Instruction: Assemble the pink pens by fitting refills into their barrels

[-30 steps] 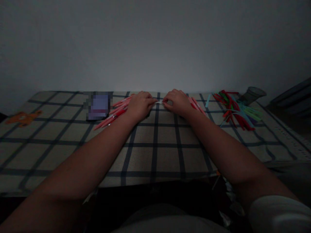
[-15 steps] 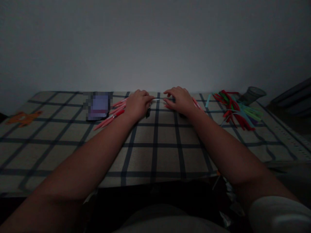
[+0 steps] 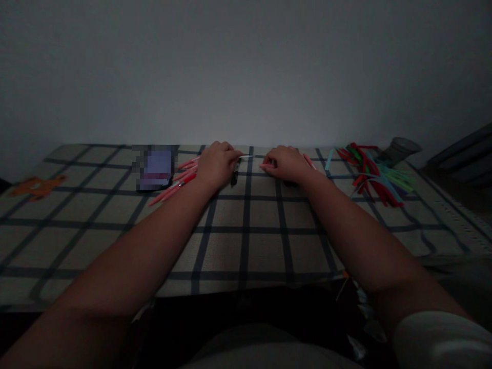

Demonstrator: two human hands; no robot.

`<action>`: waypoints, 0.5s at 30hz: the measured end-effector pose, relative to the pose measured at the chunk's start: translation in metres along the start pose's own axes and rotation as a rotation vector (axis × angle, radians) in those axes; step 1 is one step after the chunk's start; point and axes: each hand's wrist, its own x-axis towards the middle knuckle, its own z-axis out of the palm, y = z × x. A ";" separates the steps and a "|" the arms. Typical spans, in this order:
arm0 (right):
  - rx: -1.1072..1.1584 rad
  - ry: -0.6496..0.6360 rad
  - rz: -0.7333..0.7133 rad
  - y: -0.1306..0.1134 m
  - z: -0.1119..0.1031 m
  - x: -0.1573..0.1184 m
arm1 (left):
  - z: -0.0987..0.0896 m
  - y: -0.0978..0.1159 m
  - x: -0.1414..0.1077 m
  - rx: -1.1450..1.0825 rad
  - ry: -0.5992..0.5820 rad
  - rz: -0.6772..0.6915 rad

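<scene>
Pinched in my left hand (image 3: 218, 161) is a thin white rod (image 3: 248, 156), like a pen refill, pointing right toward my other hand. A small black piece (image 3: 234, 179) lies just below the left fingertips; its kind is unclear. My right hand (image 3: 286, 161) is closed, with its fingers curled down close to the cloth. A pink tip (image 3: 265, 166) shows at its fingertips, but whether the fingers grip it is hidden. Beside my left wrist lie several pink pens (image 3: 169, 190), one with a red section. Another pink pen (image 3: 309, 161) shows behind my right hand.
A checked cloth (image 3: 226, 246) covers the table. A blurred-out, phone-like object (image 3: 157, 168) stands left of the pens. An orange cut-out (image 3: 37, 187) lies far left. Red, green and blue strips (image 3: 374, 177) lie at right beside a dark cup (image 3: 400, 149).
My right hand has let go of the white rod's end, lowered slightly and curled its fingers. The left hand still pinches the rod and has hardly moved.
</scene>
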 end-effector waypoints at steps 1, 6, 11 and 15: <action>0.002 0.032 0.013 0.000 0.000 0.001 | 0.001 0.000 0.000 0.003 0.001 0.005; -0.004 0.127 0.016 0.003 0.000 0.003 | 0.002 -0.001 0.000 0.000 -0.013 0.029; -0.003 0.144 -0.008 0.003 0.000 0.004 | 0.002 0.000 -0.001 -0.005 0.008 0.054; -0.014 0.147 -0.006 0.002 0.001 0.004 | 0.002 0.000 -0.001 -0.005 0.016 0.054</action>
